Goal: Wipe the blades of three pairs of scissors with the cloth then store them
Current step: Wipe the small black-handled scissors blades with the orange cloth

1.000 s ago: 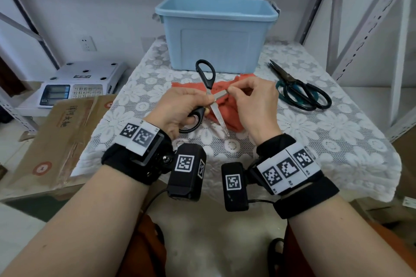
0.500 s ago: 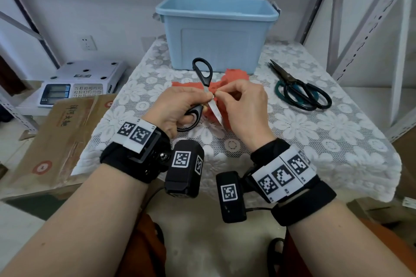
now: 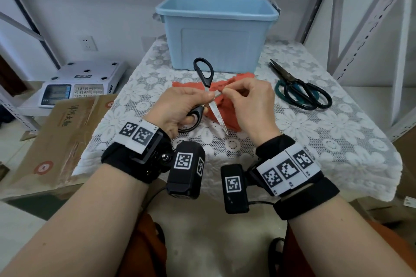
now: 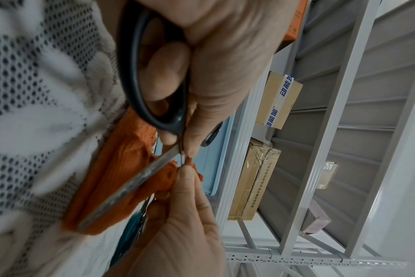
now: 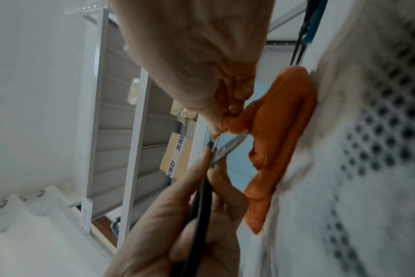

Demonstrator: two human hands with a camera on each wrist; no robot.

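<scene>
My left hand (image 3: 198,102) grips the black-handled scissors (image 3: 203,72) by the lower loop (image 4: 135,75), blades spread wide above the table. One blade (image 3: 218,118) points toward me over the orange cloth (image 3: 181,85). My right hand (image 3: 225,91) pinches a fold of the cloth (image 5: 237,120) round the other blade (image 5: 228,148), close to the pivot. The rest of the cloth (image 4: 121,168) lies bunched on the lace tablecloth. Two more pairs of scissors (image 3: 301,91), one teal-handled and one black-handled, lie together at the right.
An open light-blue plastic bin (image 3: 216,14) stands at the back of the table, just behind the cloth. A white electronic scale (image 3: 78,83) and a flattened cardboard box (image 3: 56,132) sit left of the table. Grey metal shelf posts (image 3: 400,51) rise at the right.
My right hand slid the pinched cloth along the blade toward the pivot, then a little back out. The left hand kept its hold on the scissors and barely shifted.
</scene>
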